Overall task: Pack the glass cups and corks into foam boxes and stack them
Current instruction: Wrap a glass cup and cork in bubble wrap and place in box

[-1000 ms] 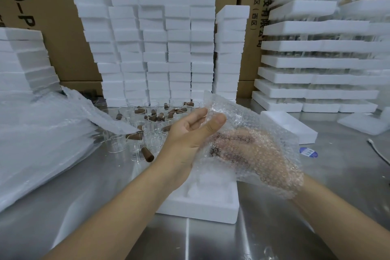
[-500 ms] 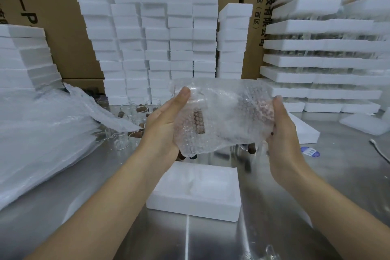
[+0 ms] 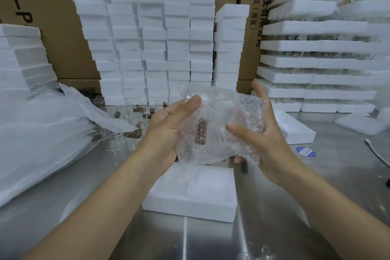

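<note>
an open foam box (image 3: 190,194) lies nearest on the bench (image 3: 73,207); just above it the left hand (image 3: 166,131) and right hand (image 3: 261,141) both grip a bubble-wrap bundle (image 3: 219,116) with a cork (image 3: 201,131) showing through (any cup inside is hard to make out). wrapping looks nearly done, so next the bundle must go down into the box's hollow; loose glass cups (image 3: 115,141) and foam stacks (image 3: 168,38) sit behind.
</note>
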`<state>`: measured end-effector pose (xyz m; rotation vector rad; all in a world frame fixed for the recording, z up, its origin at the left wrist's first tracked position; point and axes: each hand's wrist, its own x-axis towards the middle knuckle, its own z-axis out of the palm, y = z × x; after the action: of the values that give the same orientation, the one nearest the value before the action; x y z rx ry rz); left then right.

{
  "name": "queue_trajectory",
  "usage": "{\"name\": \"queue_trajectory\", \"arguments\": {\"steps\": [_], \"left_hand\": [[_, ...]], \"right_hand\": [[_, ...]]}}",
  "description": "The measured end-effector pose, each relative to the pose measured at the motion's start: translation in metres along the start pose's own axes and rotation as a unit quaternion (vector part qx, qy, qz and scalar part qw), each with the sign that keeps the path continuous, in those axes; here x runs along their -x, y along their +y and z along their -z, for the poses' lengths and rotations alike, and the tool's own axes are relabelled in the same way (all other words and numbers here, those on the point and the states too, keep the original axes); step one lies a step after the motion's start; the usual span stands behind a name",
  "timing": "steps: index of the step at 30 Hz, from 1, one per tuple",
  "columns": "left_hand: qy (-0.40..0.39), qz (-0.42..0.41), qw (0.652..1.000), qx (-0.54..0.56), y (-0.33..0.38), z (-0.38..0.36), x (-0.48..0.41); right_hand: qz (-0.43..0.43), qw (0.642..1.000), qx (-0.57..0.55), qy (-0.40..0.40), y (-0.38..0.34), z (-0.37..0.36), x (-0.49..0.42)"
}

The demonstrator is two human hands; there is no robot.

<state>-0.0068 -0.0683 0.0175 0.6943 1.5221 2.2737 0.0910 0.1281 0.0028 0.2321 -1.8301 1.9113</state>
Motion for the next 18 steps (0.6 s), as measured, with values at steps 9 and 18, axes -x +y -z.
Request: {"name": "queue_trajectory", "arguments": {"steps": [9,18], "left_hand": [[-0.026,0.014,0.995,-0.097,-0.0032,-0.0103,0.0058],[-0.003,0.017,0.999,-0.031,-0.0063,-0.0112,0.004]], "right_hand": [[0.019,0.993,-0.059,0.099,-0.0063,0.0041,-0.0033],[-0.002,0.994,-0.06,0.086,-0.0006,-0.0011,0.0018]]}}
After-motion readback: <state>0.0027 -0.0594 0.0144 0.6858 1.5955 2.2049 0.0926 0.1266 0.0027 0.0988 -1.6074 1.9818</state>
